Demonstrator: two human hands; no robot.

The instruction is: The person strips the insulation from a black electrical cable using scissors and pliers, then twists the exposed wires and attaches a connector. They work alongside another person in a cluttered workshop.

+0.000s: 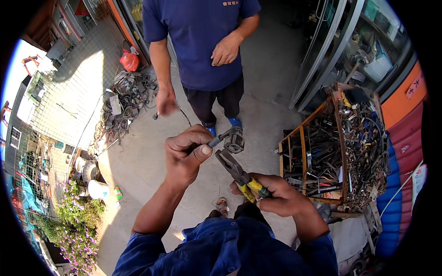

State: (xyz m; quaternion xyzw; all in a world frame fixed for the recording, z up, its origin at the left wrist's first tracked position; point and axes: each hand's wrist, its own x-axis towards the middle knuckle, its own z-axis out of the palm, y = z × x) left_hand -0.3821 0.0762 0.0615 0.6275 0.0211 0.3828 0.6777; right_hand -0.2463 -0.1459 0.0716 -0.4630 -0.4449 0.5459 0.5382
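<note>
My left hand [188, 152] is closed round the grey stem of a dark metal part [235, 140], pinching it between thumb and fingers. The part's far end is bulky with a round opening; its exact kind I cannot make out. A pair of pliers [234, 166] with yellow and dark green handles is in my right hand [283, 195], fingers wrapped round the grips. The pliers' jaws point up and left, just below the dark part. Whether they touch it I cannot tell.
A person [198, 46] in a blue shirt stands opposite, one hand blurred. To the right is a rusty rack [343, 152] heaped with tools and hardware. Tangled cables [126, 96] lie on the concrete floor [152, 152] at left, with flowering plants [76, 225] and a white bucket [98, 189] nearer.
</note>
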